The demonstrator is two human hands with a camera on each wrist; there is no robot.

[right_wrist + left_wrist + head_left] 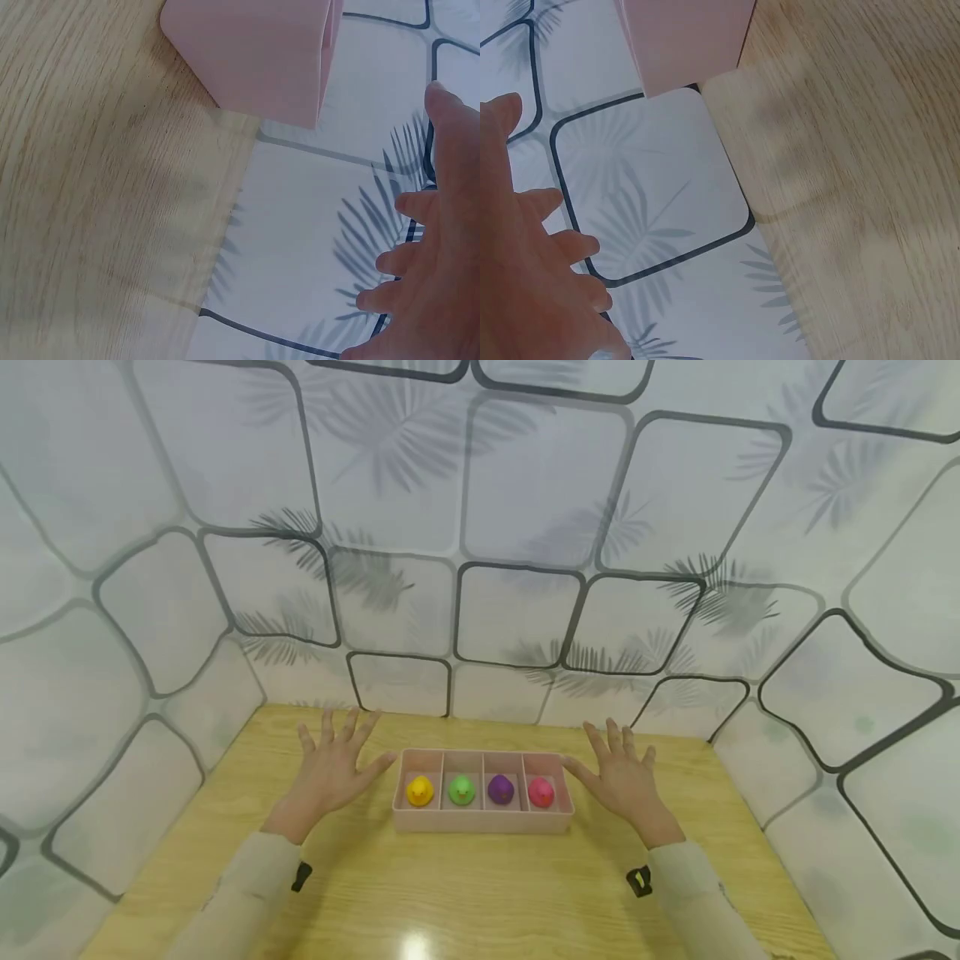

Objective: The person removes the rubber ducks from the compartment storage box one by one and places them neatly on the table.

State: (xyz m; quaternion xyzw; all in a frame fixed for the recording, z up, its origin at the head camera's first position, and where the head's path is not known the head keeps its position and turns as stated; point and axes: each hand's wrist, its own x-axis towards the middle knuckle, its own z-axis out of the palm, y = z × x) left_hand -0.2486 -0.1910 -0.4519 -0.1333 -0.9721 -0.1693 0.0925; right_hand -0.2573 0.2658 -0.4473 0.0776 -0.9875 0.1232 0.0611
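Your left hand (330, 777) is held out to the left of a pink box (483, 822), and your right hand (624, 787) to its right. The fingers of both are spread wide, and each grip holds nothing. The box sits on the wooden worktop (465, 885) between your hands (both wrist views show your thumbs apart from it). Its four compartments hold, one apiece from your left, a yellow duck (420, 791), a green duck (462, 791), a purple duck (501, 790) and a pink duck (541, 792). Behind the worktop stands a patterned wall (517, 618).
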